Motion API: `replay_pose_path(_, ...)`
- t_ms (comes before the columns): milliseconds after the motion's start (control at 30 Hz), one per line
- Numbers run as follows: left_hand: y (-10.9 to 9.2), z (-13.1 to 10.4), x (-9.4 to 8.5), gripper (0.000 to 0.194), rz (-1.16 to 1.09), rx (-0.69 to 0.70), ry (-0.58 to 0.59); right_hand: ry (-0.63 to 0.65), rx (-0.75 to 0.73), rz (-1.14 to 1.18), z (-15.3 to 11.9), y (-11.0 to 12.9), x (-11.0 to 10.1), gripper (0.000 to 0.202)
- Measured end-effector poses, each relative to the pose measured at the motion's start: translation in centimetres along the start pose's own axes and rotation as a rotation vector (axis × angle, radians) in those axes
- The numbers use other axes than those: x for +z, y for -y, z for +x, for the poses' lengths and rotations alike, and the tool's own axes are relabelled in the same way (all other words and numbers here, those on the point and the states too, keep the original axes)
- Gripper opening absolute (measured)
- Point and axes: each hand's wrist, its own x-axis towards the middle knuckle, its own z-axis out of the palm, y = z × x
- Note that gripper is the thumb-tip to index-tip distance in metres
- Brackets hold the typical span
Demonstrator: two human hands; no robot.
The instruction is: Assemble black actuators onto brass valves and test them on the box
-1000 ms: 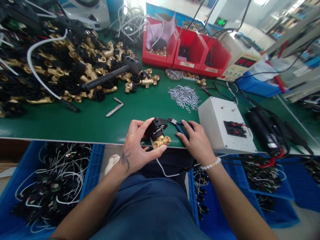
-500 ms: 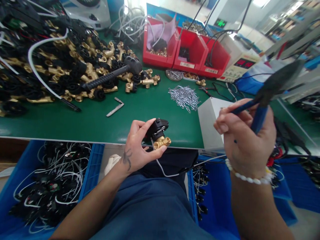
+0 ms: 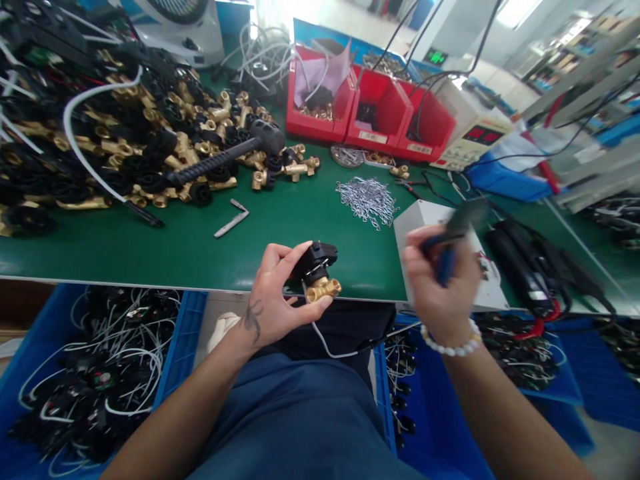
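Observation:
Between thumb and fingers, my left hand [image 3: 273, 293] grips a black housing [image 3: 320, 259] with a brass fitting [image 3: 323, 289] under it, at the front edge of the green table. A white cable [image 3: 330, 348] hangs below the housing. Over the white box at the right, my right hand [image 3: 443, 287] is closed around blue-handled pliers [image 3: 445, 257], blurred by motion, their dark jaws pointing up and right. A heap of small metal clips [image 3: 367, 200] lies beyond both hands.
Brass and black parts [image 3: 175, 147] are piled at the left, with a black hammer [image 3: 225, 157] on them. Red bins [image 3: 320, 127] stand at the back. A white box [image 3: 487, 287] sits under my right hand. Blue crates [image 3: 193, 333] hold cabled parts below the table.
My right hand has moved left and slightly down with the pliers, nearer the held part. My left hand stays almost where it was, still holding the housing.

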Motion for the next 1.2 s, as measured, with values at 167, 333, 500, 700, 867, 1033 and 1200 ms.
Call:
replay_pose_path(167,0.0,0.0,-0.1,0.068,0.002,0.011,0.005,0.293,-0.038,-0.213,0.0,0.3,0.1,0.018)
replay_pose_path(333,0.1,0.2,-0.1,0.069,0.03,0.086,0.007,-0.088,-0.02,-0.132,-0.4,0.2,0.2,0.015)
replay_pose_path(500,0.3,0.2,-0.1,0.067,-0.002,0.026,0.013,0.418,0.012,-0.229,-0.3,0.0,0.0,0.013)
replay_pose_path(700,0.3,0.4,0.0,0.069,0.027,0.124,0.005,0.162,-0.007,-0.199,-1.2,0.9,1.2,0.01)
replay_pose_path(867,0.2,0.3,-0.3,0.068,-0.002,0.125,0.021,0.336,0.18,-0.282,-2.2,0.0,2.2,0.014)
replay_pose_path(1033,0.5,0.1,-0.7,0.07,0.022,0.092,-0.046,0.402,0.266,-0.632,-1.9,-3.4,2.7,0.041)
replay_pose_path(1200,1.0,0.2,-0.5,0.069,0.037,0.126,-0.051,0.286,0.12,-0.288,-0.6,-1.4,3.5,0.029)
